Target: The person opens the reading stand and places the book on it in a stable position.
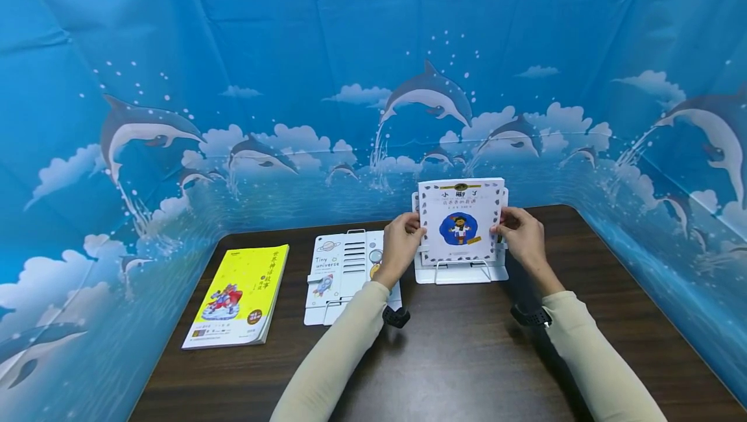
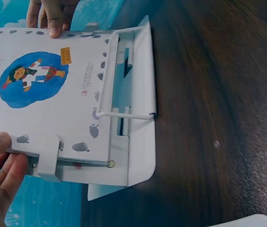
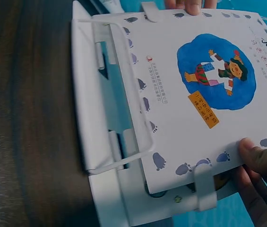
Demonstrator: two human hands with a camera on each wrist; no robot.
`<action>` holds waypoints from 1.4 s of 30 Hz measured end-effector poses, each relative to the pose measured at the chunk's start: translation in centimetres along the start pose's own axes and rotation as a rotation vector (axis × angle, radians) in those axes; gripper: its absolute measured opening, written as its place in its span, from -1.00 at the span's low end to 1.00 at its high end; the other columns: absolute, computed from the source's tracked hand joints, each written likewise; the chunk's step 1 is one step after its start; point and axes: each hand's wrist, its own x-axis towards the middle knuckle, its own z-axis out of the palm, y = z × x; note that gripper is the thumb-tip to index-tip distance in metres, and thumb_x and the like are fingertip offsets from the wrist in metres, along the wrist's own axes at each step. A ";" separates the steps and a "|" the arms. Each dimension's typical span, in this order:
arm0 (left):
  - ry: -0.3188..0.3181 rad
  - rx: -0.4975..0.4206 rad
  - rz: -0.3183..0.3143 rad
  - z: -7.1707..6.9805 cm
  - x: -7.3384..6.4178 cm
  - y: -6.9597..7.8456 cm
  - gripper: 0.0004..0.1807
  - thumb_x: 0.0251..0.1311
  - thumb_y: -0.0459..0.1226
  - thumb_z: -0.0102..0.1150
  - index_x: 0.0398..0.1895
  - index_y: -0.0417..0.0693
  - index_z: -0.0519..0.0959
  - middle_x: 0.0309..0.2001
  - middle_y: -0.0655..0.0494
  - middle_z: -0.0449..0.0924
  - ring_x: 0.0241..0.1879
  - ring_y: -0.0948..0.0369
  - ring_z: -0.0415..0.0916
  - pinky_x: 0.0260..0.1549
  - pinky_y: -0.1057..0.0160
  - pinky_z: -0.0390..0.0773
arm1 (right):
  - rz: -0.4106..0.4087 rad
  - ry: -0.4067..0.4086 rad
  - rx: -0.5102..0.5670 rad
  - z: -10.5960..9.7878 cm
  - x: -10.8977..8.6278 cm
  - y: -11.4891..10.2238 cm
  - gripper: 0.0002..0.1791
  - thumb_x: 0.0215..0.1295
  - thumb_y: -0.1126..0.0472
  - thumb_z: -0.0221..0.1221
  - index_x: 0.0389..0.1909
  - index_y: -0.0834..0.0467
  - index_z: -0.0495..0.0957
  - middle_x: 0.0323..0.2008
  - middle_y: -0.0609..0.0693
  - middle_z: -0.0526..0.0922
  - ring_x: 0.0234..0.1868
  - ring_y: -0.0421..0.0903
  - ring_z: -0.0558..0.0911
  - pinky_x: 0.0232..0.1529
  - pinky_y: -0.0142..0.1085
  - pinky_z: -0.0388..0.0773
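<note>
A white book (image 1: 432, 227) with a blue round picture and a footprint border leans upright on a white book stand (image 1: 500, 271). My left hand (image 1: 401, 240) pinches the book's left edge, thumb on the cover and fingers behind. On the opposite edge my right hand (image 1: 523, 238) pinches it the same way. In the left wrist view, a wire holder (image 2: 102, 101) crosses the book's lower edge, and a side clip (image 2: 49, 158) laps over its border. Another clip (image 3: 205, 187) shows near my right thumb in the right wrist view.
A second white stand (image 1: 344, 289), printed "Tiny universe", lies folded flat left of the upright one. Farther left lies a thick yellow book (image 1: 242, 292). The dark wooden table (image 1: 461, 357) is bounded by a blue dolphin-print curtain (image 1: 327, 52) behind and at the sides.
</note>
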 end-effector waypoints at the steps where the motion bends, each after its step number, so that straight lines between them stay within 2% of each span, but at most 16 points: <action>1: -0.004 0.013 0.001 0.0 -0.1 0.0 -0.71 0.33 -0.37 0.42 0.10 -0.18 0.72 -0.17 0.03 0.72 -0.21 0.24 0.65 -0.20 0.37 0.64 | -0.001 0.003 0.002 0.1 -0.1 0.1 -0.50 0.40 0.40 0.35 0.33 0.37 0.57 0.00 0.34 0.70 -0.06 0.18 0.67 -0.25 -0.73 0.34; 9: -0.027 0.084 0.018 0.3 -0.7 -0.1 -0.70 0.34 -0.39 0.41 0.12 -0.20 0.70 -0.13 0.01 0.67 -0.15 0.19 0.66 -0.17 0.35 0.68 | 0.011 0.044 0.015 0.5 -0.9 0.6 -0.55 0.37 0.43 0.36 0.26 0.38 0.62 -0.06 0.37 0.75 -0.11 0.17 0.70 -0.32 -0.73 0.37; 15: -0.025 0.066 0.008 0.6 -1.0 -0.4 -0.72 0.36 -0.40 0.38 0.11 -0.16 0.67 -0.12 0.04 0.68 -0.15 0.23 0.65 -0.11 0.34 0.68 | 0.048 0.060 0.014 0.6 -1.1 0.9 -0.65 0.39 0.42 0.35 0.16 0.36 0.66 -0.05 0.34 0.77 -0.11 0.16 0.72 -0.29 -0.73 0.38; 20: -0.017 0.056 0.010 0.7 -1.1 -0.6 -0.77 0.37 -0.40 0.38 0.05 -0.14 0.66 -0.12 0.05 0.67 -0.14 0.22 0.66 -0.11 0.35 0.69 | 0.043 0.072 0.024 0.6 -1.2 1.0 -0.71 0.40 0.39 0.36 0.09 0.34 0.67 -0.05 0.32 0.77 -0.12 0.12 0.71 -0.27 -0.72 0.39; 34: -0.012 0.063 0.015 0.7 -1.3 -0.3 -0.84 0.38 -0.39 0.37 -0.03 -0.18 0.65 -0.12 0.00 0.65 -0.18 0.23 0.62 -0.15 0.37 0.68 | 0.007 0.058 0.011 0.7 -1.0 1.3 -0.71 0.41 0.38 0.35 0.10 0.33 0.64 -0.09 0.31 0.73 -0.12 0.11 0.66 -0.26 -0.75 0.34; 42: -0.023 0.061 0.004 0.8 -1.3 -0.5 -0.82 0.39 -0.40 0.36 -0.01 -0.17 0.65 -0.08 0.00 0.66 -0.14 0.21 0.65 -0.11 0.37 0.70 | 0.013 0.046 0.018 0.6 -1.2 1.3 -0.71 0.43 0.37 0.34 0.11 0.33 0.63 -0.07 0.30 0.72 -0.11 0.12 0.64 -0.25 -0.73 0.34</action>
